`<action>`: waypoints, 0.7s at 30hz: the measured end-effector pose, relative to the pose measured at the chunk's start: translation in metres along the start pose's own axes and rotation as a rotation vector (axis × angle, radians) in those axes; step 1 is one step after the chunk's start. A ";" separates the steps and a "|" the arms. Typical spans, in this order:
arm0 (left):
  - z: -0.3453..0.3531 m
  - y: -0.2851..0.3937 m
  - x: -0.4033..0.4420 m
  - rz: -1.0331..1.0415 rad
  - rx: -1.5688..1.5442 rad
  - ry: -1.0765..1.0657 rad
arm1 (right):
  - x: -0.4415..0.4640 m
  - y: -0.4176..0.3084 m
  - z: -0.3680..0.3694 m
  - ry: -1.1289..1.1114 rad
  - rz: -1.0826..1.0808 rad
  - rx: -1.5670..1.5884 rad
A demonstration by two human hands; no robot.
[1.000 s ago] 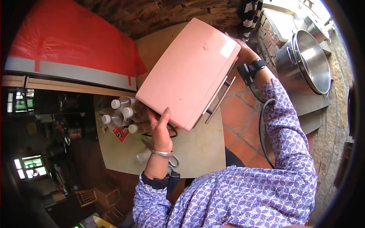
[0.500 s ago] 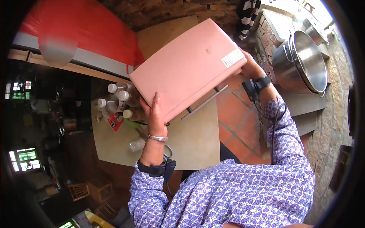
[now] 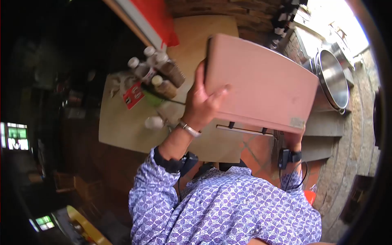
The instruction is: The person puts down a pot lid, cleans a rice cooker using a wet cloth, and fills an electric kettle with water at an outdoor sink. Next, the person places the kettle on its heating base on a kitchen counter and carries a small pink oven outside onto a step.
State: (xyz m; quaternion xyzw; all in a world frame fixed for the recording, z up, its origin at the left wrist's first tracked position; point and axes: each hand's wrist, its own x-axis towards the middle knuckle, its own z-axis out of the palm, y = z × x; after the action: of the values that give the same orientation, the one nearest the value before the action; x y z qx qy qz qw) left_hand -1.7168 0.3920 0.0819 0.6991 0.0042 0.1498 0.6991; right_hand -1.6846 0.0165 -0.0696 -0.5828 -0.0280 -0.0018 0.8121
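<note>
A pink toaster oven (image 3: 261, 77) is held up in front of me, with its bar handle (image 3: 243, 130) on the side toward my body. My left hand (image 3: 204, 100) grips its left end, thumb lying on the pink surface. At the near right corner, by a blurred label (image 3: 297, 122), my right hand (image 3: 295, 138) holds it from beneath; most of those fingers are hidden. A black cord (image 3: 163, 97) runs past my left hand toward the bottles.
Several white-capped bottles (image 3: 167, 69), a red packet (image 3: 133, 95) and a clear container (image 3: 154, 123) stand or lie on the pale table (image 3: 118, 126). Large metal pots (image 3: 332, 81) stand at right near stone steps (image 3: 324, 124). A red cover (image 3: 152, 16) is at upper left.
The toaster oven has swung clockwise and shifted right in view, both hands still on it. My right hand has come lower, nearer my body. The bottles appear farther right and higher.
</note>
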 end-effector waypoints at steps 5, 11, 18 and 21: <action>-0.005 0.043 -0.018 0.193 0.131 -0.046 | -0.054 -0.004 0.009 -0.017 -0.007 0.400; -0.016 0.056 -0.063 0.170 0.194 -0.115 | -0.114 0.008 0.008 -0.047 -0.048 0.348; 0.016 0.037 -0.095 0.136 -0.050 -0.238 | -0.191 -0.001 -0.032 -0.022 -0.060 0.456; 0.048 0.035 -0.101 0.053 -0.127 -0.349 | -0.228 -0.017 -0.042 0.210 -0.117 0.361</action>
State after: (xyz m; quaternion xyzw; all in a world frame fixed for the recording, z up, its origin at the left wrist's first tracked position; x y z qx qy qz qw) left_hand -1.8099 0.3225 0.0970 0.6689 -0.1450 0.0446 0.7277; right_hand -1.9111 -0.0360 -0.0779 -0.4221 0.0231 -0.1046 0.9002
